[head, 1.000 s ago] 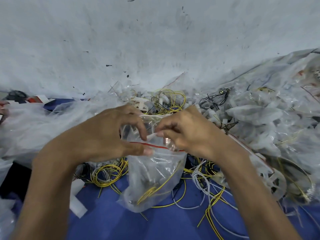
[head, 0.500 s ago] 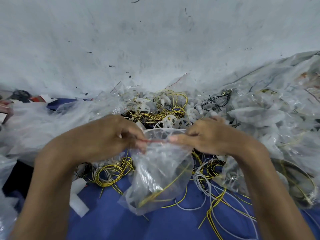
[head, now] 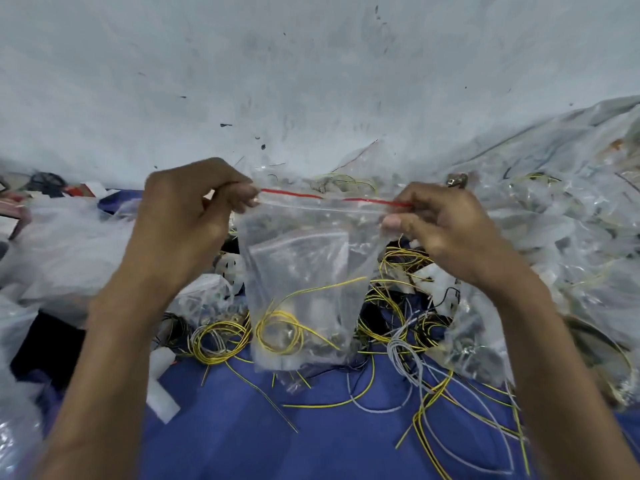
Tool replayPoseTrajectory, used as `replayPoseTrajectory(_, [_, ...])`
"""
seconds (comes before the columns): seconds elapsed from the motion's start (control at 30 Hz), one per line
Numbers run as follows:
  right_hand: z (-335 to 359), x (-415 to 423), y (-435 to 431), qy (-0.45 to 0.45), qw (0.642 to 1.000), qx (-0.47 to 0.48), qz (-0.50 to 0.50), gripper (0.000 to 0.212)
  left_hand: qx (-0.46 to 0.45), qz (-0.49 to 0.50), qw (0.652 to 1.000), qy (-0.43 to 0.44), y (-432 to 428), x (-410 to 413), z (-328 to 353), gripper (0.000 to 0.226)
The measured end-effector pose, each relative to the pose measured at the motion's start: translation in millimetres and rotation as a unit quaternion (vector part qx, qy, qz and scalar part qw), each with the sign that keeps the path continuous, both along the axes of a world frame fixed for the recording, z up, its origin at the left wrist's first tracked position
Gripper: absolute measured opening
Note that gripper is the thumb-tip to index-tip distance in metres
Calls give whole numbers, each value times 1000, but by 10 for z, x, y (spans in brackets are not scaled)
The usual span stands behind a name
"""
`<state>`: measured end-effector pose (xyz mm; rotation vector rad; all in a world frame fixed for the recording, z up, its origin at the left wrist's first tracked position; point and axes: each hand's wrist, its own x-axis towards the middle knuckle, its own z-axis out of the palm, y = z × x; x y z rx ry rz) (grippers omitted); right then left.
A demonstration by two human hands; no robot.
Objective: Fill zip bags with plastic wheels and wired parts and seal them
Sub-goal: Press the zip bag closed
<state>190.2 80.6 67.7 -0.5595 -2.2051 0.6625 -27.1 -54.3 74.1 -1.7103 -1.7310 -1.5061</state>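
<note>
Pulling apart, your left hand (head: 187, 216) and right hand (head: 446, 230) now pinch the top corners of the zip bag (head: 304, 271); its mouth, gaping round half a second ago, is stretched flat along the red strip (head: 294, 194); the bag hangs above the blue cloth (head: 311, 438), yellow wire (head: 277, 330) coiled inside; sealing looks like the step in hand.

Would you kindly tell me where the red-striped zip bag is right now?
In the head view the zip bag hangs at centre over the blue cloth, its top stretched between the left hand and the right hand, which pinch its upper corners.
</note>
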Motion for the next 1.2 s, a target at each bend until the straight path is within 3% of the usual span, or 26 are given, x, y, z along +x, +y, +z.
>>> replayPoseTrajectory(0.1, [59, 48, 21, 155, 987, -35, 22, 14, 21, -4, 1000, -21, 17, -39, 46, 18])
replayPoseTrajectory(0.23, [8, -32, -7, 134, 987, -80, 42, 20, -87, 23, 995, -43, 94, -123, -95, 22])
replayPoseTrajectory(0.33, [54, 6, 11, 184, 975, -109, 62, 21, -37, -19, 997, -68, 121, -170, -64, 11])
replayPoseTrajectory(0.5, [-39, 71, 104, 121, 976, -179, 39, 17, -95, -102, 973, -186, 158, -217, -182, 10])
replayPoseTrajectory(0.6, [-84, 114, 148, 83, 974, -206, 49, 16, -113, -89, 971, -191, 155, -284, -214, 8])
replayPoseTrajectory(0.8, [-88, 147, 152, 64, 981, -163, 86, 27, -159, -81, 954, -242, 106, -327, -282, 16])
replayPoseTrajectory(0.9, [-89, 113, 107, 90, 983, -129, 93, 22, -135, -40, 966, -219, 77, -323, -302, 11])
replayPoseTrajectory(1.07, [-107, 115, 113, 100, 988, -87, 74, 15, -65, 17, 986, -153, 39, -181, -333, 24])
replayPoseTrajectory(1.2, [-103, 131, 147, 70, 989, -105, 73, 4, -19, -20, 981, -192, 31, -82, -380, 12])
